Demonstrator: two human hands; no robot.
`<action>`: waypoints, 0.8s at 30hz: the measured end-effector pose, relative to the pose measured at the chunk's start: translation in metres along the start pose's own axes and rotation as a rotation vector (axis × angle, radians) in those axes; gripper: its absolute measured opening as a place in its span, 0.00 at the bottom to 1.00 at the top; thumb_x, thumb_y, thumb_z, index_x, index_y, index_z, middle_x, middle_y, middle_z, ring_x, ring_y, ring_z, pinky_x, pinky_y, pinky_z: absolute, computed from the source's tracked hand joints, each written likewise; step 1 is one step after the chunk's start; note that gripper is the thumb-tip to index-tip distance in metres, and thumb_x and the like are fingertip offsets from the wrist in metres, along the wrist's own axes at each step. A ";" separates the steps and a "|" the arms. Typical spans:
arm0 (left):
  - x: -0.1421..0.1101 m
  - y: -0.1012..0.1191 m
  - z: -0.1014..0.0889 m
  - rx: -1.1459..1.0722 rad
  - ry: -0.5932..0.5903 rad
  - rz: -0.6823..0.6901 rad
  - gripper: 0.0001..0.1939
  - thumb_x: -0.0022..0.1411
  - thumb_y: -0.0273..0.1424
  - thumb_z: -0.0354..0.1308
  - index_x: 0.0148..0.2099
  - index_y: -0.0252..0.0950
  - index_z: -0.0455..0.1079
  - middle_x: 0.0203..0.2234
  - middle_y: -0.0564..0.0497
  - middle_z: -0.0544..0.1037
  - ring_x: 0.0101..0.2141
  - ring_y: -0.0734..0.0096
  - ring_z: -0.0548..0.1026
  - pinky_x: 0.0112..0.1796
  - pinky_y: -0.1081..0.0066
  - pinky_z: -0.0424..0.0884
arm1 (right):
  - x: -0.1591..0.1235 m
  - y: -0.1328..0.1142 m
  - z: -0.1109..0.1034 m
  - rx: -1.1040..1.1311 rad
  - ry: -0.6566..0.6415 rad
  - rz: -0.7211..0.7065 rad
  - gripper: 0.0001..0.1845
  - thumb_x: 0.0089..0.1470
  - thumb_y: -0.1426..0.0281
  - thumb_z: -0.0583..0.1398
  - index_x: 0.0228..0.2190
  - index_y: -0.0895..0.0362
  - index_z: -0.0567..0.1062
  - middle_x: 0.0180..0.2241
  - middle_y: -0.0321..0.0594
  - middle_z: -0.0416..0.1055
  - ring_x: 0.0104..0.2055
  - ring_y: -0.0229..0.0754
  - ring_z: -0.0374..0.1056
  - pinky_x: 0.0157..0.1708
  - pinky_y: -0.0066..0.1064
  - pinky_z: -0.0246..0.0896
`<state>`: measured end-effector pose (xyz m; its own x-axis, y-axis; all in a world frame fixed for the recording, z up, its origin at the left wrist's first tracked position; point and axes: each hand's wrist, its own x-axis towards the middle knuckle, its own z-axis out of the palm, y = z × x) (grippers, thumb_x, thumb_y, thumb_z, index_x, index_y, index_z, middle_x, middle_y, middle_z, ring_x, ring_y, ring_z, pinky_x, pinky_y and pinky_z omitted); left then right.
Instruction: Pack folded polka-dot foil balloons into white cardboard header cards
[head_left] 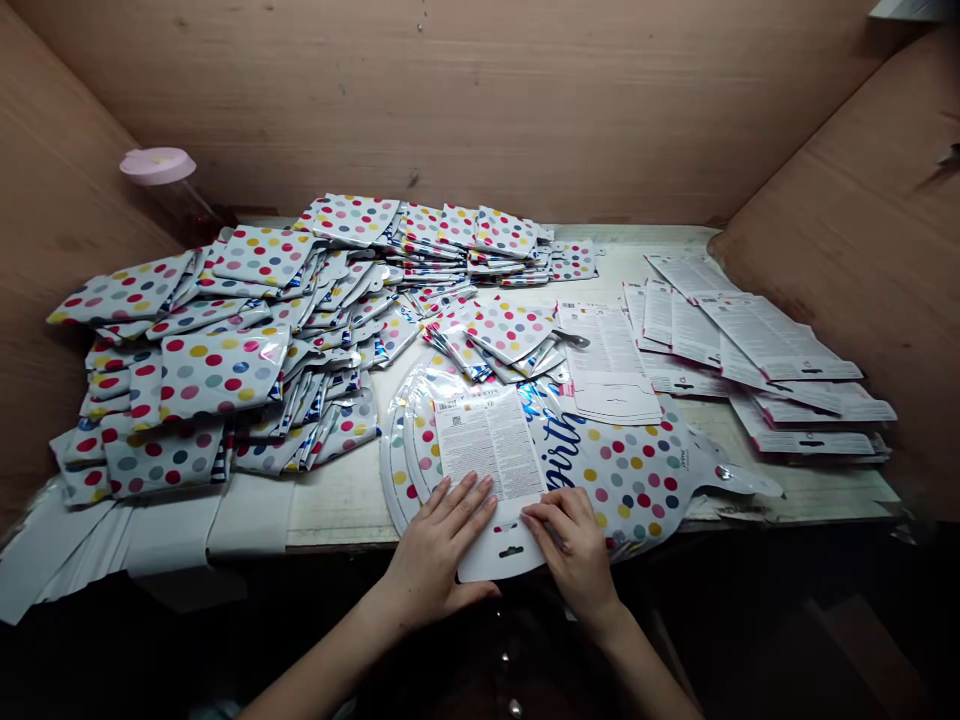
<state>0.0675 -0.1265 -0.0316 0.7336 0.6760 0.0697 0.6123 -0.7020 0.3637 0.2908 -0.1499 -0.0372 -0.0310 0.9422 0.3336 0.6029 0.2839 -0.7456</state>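
Note:
A white printed packaging card with a hang slot lies at the table's front edge, on top of flat polka-dot foil balloons with blue lettering. My left hand rests flat on the card's lower left part, fingers stretched out. At the card's lower right edge, my right hand has its thumb and fingers pinched together on the edge. A second printed card lies on the balloons behind my right hand. Near its top left sits a small dark-handled tool, its kind unclear. Several folded balloons lie just beyond.
Large piles of folded polka-dot balloons cover the left and back of the table. Stacked printed cards lie at the right. White papers hang over the front left edge. A pink-lidded bottle stands at the back left. Wooden panels enclose the table.

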 end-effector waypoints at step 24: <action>0.001 -0.002 0.004 0.014 0.065 0.025 0.46 0.60 0.55 0.51 0.70 0.34 0.45 0.66 0.41 0.55 0.65 0.47 0.51 0.62 0.49 0.46 | -0.003 -0.002 0.004 -0.154 -0.076 0.027 0.07 0.62 0.73 0.54 0.33 0.55 0.70 0.32 0.39 0.68 0.37 0.44 0.63 0.38 0.37 0.53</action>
<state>0.0679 -0.1249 -0.0359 0.7288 0.6706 0.1388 0.5981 -0.7220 0.3478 0.2866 -0.1519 -0.0393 -0.0700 0.9615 0.2657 0.7194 0.2332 -0.6542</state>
